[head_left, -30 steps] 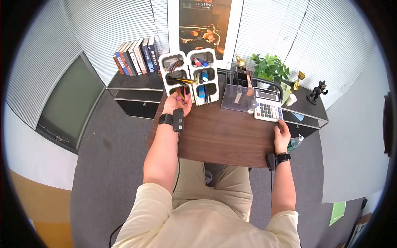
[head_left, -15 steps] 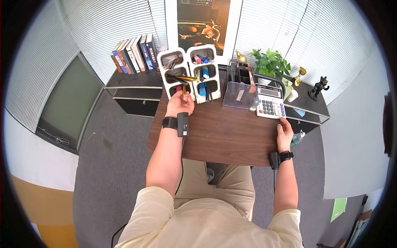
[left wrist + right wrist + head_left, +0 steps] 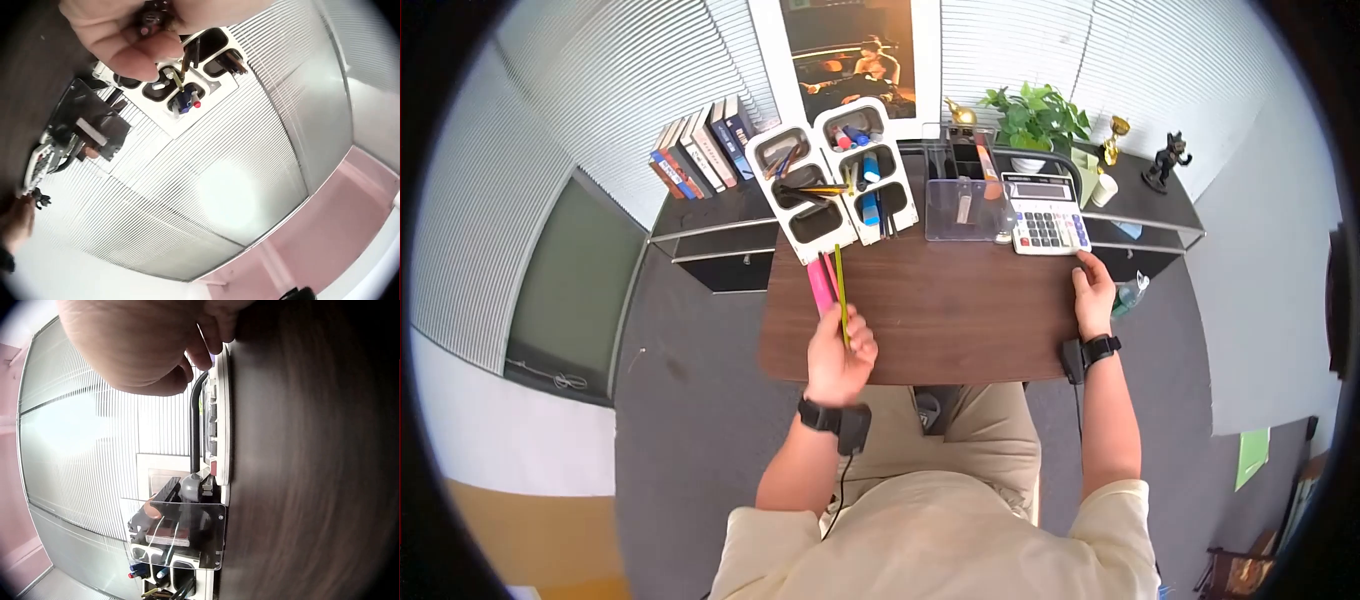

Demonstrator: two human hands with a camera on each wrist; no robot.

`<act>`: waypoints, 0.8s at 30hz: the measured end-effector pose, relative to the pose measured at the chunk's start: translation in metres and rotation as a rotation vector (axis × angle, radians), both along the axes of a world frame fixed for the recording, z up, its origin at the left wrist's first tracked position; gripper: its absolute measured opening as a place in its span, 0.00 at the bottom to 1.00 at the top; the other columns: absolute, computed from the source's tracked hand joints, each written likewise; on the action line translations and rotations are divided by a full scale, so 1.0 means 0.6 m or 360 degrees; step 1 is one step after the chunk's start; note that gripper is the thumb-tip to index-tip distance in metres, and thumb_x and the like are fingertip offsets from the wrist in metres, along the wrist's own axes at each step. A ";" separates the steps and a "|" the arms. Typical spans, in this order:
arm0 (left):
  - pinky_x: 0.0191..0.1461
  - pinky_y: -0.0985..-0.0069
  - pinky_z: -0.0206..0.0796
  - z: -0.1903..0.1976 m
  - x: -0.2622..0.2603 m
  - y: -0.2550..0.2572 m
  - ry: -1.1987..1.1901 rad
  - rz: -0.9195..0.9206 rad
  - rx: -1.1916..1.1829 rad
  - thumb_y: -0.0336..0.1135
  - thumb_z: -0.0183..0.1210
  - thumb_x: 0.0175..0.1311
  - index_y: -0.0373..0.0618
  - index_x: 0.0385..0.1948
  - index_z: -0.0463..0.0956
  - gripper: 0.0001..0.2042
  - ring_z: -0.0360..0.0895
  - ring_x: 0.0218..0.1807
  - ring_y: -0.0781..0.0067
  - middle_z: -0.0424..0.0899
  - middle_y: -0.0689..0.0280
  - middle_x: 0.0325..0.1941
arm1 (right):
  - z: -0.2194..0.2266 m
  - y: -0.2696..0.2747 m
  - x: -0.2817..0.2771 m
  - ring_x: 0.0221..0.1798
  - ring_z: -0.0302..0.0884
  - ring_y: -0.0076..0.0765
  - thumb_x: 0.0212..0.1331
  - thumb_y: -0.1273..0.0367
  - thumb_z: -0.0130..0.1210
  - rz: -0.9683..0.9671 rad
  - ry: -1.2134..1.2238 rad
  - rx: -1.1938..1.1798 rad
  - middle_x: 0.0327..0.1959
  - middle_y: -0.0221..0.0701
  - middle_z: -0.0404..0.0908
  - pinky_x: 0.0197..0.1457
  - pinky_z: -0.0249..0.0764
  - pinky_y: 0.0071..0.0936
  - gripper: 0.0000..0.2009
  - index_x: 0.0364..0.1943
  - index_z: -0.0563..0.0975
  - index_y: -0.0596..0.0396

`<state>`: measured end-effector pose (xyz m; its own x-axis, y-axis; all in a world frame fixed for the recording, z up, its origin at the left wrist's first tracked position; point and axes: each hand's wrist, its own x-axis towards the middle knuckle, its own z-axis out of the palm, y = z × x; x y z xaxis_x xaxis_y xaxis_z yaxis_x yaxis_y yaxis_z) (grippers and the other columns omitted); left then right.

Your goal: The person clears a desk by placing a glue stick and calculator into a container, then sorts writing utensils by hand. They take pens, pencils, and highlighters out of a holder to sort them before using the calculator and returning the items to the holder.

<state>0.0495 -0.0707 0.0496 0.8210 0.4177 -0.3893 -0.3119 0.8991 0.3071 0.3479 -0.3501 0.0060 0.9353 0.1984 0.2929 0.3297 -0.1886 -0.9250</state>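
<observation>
My left hand (image 3: 840,352) is over the front left of the desk, fingers curled round several long slim sticks that look like pens. Among them are a yellow-green stick (image 3: 841,285) and a wider flat pink piece (image 3: 820,286). The left wrist view shows the stick ends (image 3: 150,22) inside the curled fingers. Ahead stands a white pen organizer (image 3: 812,253) in two tilted columns, with pens and markers in its compartments. My right hand (image 3: 1094,297) rests at the desk's right side, fingers loosely bent by the near right corner of the white calculator (image 3: 1048,242).
A clear desk caddy (image 3: 945,212) stands between organizer and calculator. Behind the brown desk (image 3: 940,320), a black cabinet holds books (image 3: 703,150), a green plant (image 3: 1035,125), a gold trophy (image 3: 1114,140) and a black figurine (image 3: 1165,162). A plastic bottle (image 3: 1131,296) is beside the desk's right edge.
My left hand has drawn the pens out of the organizer's near left compartment and back toward my body. The right hand stays by the calculator. The head view has shifted slightly.
</observation>
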 end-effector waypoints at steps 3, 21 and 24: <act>0.28 0.79 0.59 -0.020 -0.033 -0.026 0.0177 -0.0235 0.0142 0.43 0.51 0.73 0.49 0.37 0.70 0.09 0.61 0.21 0.81 0.65 0.75 0.22 | -0.007 -0.003 0.002 0.53 0.79 0.30 0.62 0.76 0.54 -0.0006 -0.0006 0.0042 0.50 0.37 0.82 0.60 0.72 0.25 0.15 0.53 0.77 0.63; 0.32 0.70 0.78 0.036 0.118 -0.039 0.0638 -0.1190 0.1144 0.45 0.52 0.71 0.41 0.45 0.74 0.15 0.83 0.30 0.68 0.85 0.57 0.36 | 0.030 0.125 -0.210 0.65 0.65 0.58 0.55 0.66 0.60 0.0395 -0.0733 -0.0499 0.62 0.48 0.71 0.69 0.62 0.45 0.25 0.58 0.73 0.56; 0.34 0.73 0.78 0.065 0.102 -0.042 0.0703 -0.1283 0.1236 0.43 0.49 0.73 0.41 0.51 0.73 0.16 0.84 0.35 0.68 0.85 0.59 0.39 | 0.033 0.133 -0.219 0.71 0.58 0.61 0.60 0.61 0.57 0.0501 -0.0769 -0.0837 0.68 0.50 0.63 0.73 0.54 0.53 0.26 0.62 0.70 0.54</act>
<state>0.1107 -0.0959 0.0887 0.8130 0.0936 -0.5747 0.5235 0.3149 0.7917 0.2163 -0.2702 0.0257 0.6047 0.6591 0.4473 0.7840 -0.3934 -0.4802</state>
